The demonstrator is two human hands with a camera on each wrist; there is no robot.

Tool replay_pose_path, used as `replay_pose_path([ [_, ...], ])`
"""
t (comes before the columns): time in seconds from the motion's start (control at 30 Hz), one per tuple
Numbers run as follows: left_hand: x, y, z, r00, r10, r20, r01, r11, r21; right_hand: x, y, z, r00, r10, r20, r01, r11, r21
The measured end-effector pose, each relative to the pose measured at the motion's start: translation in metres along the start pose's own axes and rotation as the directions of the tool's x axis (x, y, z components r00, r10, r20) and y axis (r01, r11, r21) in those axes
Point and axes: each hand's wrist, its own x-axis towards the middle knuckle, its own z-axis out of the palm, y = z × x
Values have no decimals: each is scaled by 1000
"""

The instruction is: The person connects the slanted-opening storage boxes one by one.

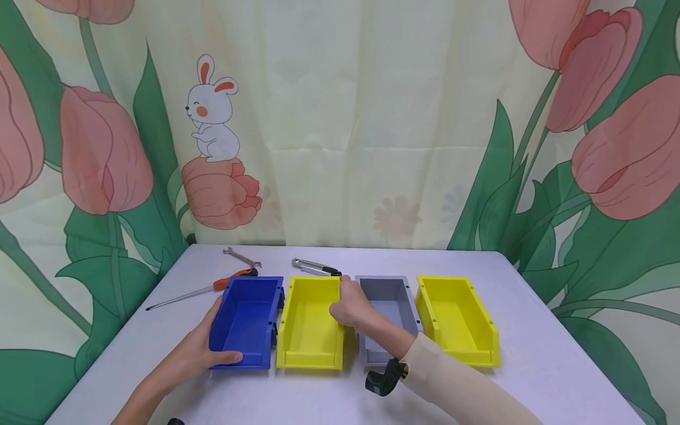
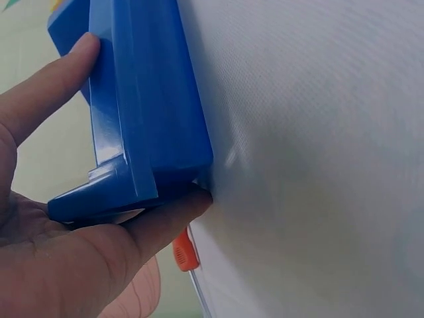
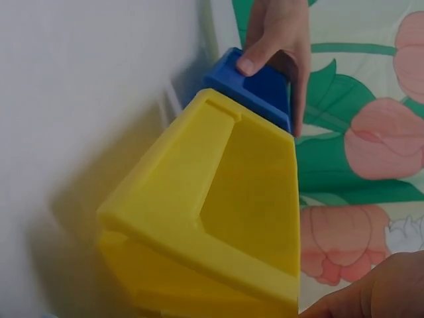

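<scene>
My left hand (image 1: 198,349) holds the blue storage bin (image 1: 247,321) at its front left corner. Its thumb lies over the front edge and the other fingers run along the left side. In the left wrist view, the blue bin (image 2: 156,99) sits between thumb and fingers. My right hand (image 1: 353,304) grips the right wall of the yellow bin (image 1: 310,324) beside the blue one. Only part of that hand shows low in the right wrist view, where the yellow bin (image 3: 152,185) fills the middle. A narrow gap separates these two bins in the head view.
Right of the hands stand a grey bin (image 1: 388,295), partly behind my right forearm, and another yellow bin (image 1: 457,319). Behind the bins lie an orange-handled screwdriver (image 1: 221,284), a wrench (image 1: 242,257) and a metal tool with a black end (image 1: 316,267). A printed curtain (image 1: 329,118) hangs behind the table.
</scene>
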Motion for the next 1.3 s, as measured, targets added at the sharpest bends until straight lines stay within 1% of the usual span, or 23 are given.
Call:
replay_pose_path([
  [0.13, -2, 0, 0, 1000, 4, 4, -4, 1000, -20, 2, -3, -4, 1000, 8, -10, -9, 998, -60],
  [0.23, -2, 0, 1, 1000, 0, 4, 0, 1000, -26, 3, -9, -10, 1000, 19, -8, -20, 997, -79],
  [0.43, 0, 1, 2, 1000, -11, -1, 11, 1000, -12, 6, -24, -21, 999, 15, 37, -12, 996, -84],
  [0.5, 0, 1, 1, 1000, -4, -2, 4, 1000, -13, 7, -28, -24, 999, 11, 49, -7, 997, -82],
  [0.67, -1, 0, -1, 1000, 30, -2, -30, 999, -38, 9, -35, -26, 999, 9, 48, -5, 997, -71],
  [0.73, -1, -1, -1, 999, 34, -1, -34, 999, -40, 9, -36, -27, 999, 13, 47, -10, 998, -67],
  [1.0, -1, 1, 1, 1000, -11, -7, 11, 1000, -4, 6, -39, -27, 998, 18, 57, -15, 998, -55],
  [1.17, -1, 2, 2, 1000, -7, -10, 7, 1000, -4, 6, -43, -29, 998, 12, 54, -9, 998, -54],
  [1.3, -1, 1, 1, 1000, 10, -4, -10, 1000, -22, 7, -45, -30, 998, 12, 62, -9, 999, -52],
])
